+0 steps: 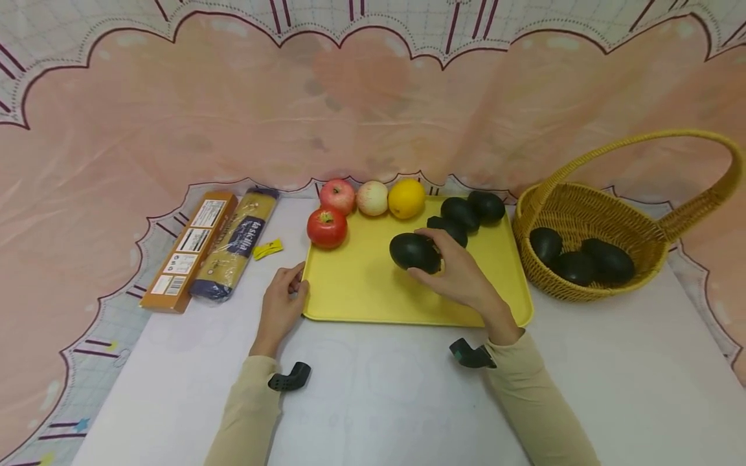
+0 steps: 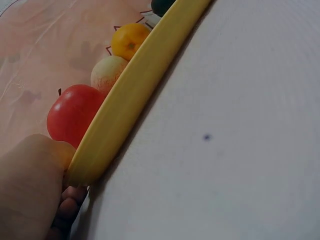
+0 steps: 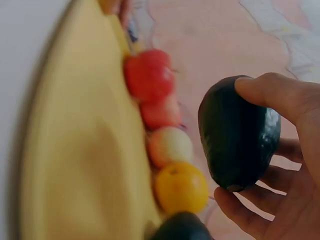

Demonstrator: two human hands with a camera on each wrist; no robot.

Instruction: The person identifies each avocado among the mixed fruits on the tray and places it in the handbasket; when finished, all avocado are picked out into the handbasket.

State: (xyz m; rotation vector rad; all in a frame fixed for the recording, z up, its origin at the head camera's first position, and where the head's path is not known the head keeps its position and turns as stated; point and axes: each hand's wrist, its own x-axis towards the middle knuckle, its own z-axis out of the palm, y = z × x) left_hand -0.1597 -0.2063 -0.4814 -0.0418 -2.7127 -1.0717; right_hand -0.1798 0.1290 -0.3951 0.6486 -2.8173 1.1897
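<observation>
Avocado, dark and smooth, is held over the middle of the yellow tray, apparently clear of its surface; the right hand has it from the side, curled only as far as the fruit's girth allows, thumb along one flank and fingertips at the other, a grip that probably suits a rounded, slippery skin and leaves one end bare; the left hand is closed on the tray's left edge near the front corner, thumb at the rim and fingers tucked below it, presumably to steady the tray; three dark avocados lie bunched at the tray's back right, on the side nearest the wicker basket, where three more dark fruits rest low, its high wall likely stopping them from rolling; along the back and left stand a red fruit, a pink-red apple, a pale fruit and an orange-yellow fruit, set close together, perhaps to leave the tray's middle free; beyond the left edge, the long box, pasta packet and small yellow sachet lie on the table, apart from the fruit
</observation>
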